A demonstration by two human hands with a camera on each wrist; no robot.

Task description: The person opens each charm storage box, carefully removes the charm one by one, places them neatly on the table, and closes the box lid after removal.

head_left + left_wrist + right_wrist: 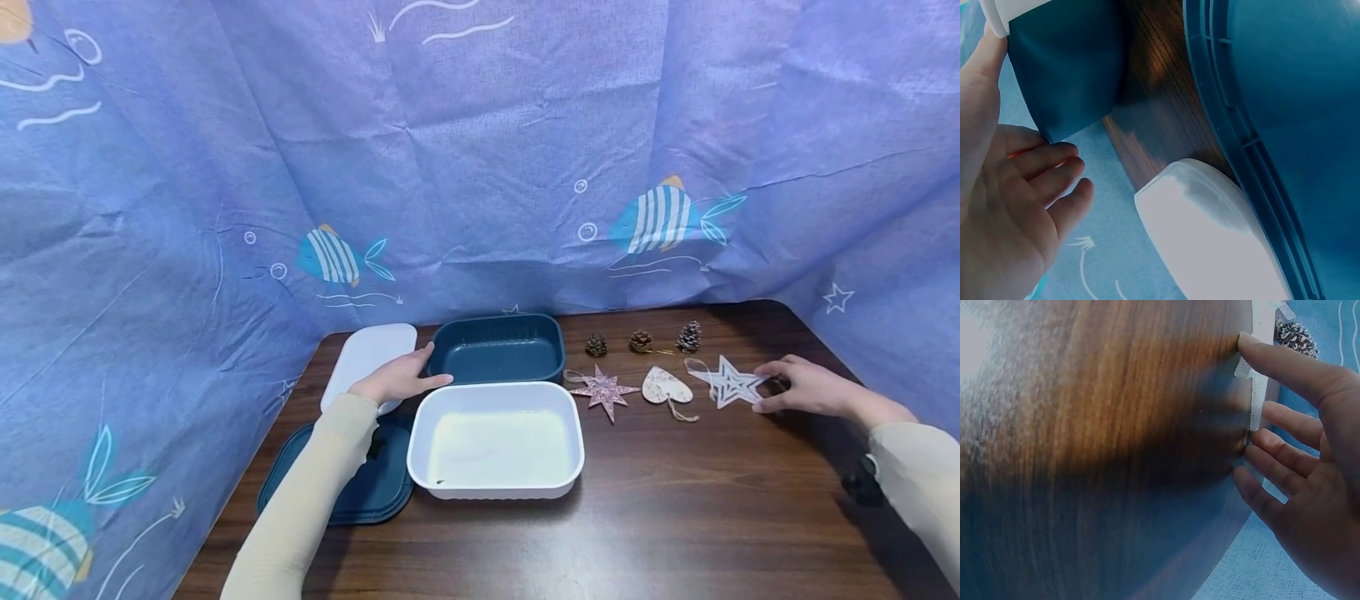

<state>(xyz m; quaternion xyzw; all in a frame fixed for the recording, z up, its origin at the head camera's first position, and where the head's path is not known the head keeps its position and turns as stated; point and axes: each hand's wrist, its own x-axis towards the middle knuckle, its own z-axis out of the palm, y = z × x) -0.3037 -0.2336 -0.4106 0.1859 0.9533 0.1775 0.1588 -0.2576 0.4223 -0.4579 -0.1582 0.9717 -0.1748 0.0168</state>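
My left hand (400, 377) reaches to the left ends of a dark blue container (498, 360) and a white container (495, 446). In the left wrist view its thumb meets the white rim, while the fingers, loosely bent, lie at the blue corner. On the right, my right hand (813, 387) holds a white star ornament (729, 383) by its right-hand points, thumb on the near side and index finger on the far side. The star lies on the table. Beside it are a heart ornament (665, 386) with a string and a pink glitter star (603, 392).
Three pine cones (641, 341) stand behind the ornaments. A white lid (367, 358) and a dark blue lid (375, 483) lie left of the containers, the latter partly under my left forearm. A patterned blue cloth (480, 167) hangs behind the wooden table (675, 517).
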